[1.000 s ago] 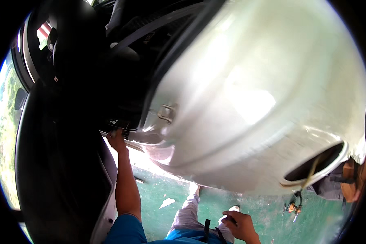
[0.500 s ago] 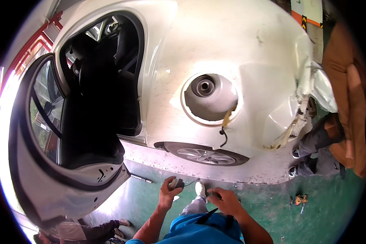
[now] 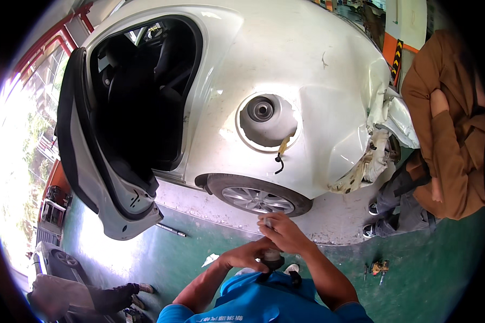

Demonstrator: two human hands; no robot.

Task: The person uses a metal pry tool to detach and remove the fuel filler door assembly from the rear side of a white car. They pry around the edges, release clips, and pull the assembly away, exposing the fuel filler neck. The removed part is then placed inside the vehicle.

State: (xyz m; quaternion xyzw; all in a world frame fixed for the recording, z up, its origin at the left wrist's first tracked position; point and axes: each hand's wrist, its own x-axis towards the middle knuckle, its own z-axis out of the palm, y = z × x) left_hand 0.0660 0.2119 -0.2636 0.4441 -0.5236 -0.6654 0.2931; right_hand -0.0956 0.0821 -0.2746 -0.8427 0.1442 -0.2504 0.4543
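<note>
Both hands meet at chest height before a white car (image 3: pixel 307 70). The left hand (image 3: pixel 248 255) and right hand (image 3: pixel 283 234) have fingers curled around a small dark tool (image 3: pixel 273 262). A rear wheel (image 3: pixel 258 198) lies just beyond.

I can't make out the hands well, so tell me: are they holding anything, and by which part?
Both hands meet on one small object: right hand on its pale upper end, left hand by its dark lower end. What it is cannot be told.
</note>
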